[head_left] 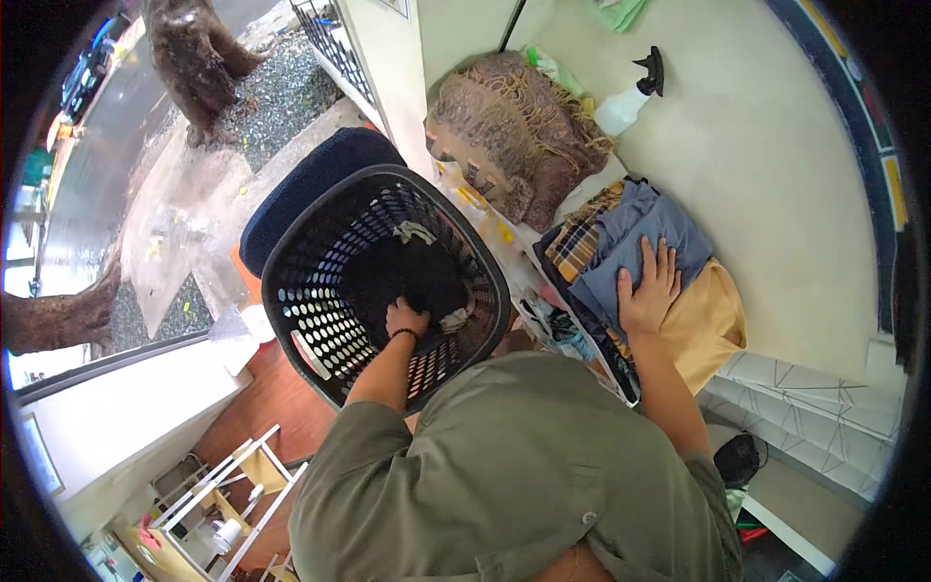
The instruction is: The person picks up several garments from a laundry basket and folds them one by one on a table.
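My left hand [407, 320] reaches down into a black plastic laundry basket [494, 291] and touches dark cloth [393, 280] at its bottom; its fingers are partly hidden against the cloth. Light-coloured cloth [414, 231] also lies in the basket. Flat on a folded blue-grey garment [618, 254] rests my right hand [651, 295], its fingers slightly apart. That garment lies over yellow plaid cloth [574, 244], with a mustard-yellow cloth [709, 320] beside it. A patterned brown fringed textile [502, 138] is heaped beyond the folded clothes.
A white spray bottle [625, 109] with a black trigger lies beyond the clothes. Behind the basket is a dark blue padded item [313, 189]. A window with tree trunks outside is at the left, and a white rack [233, 502] stands at lower left.
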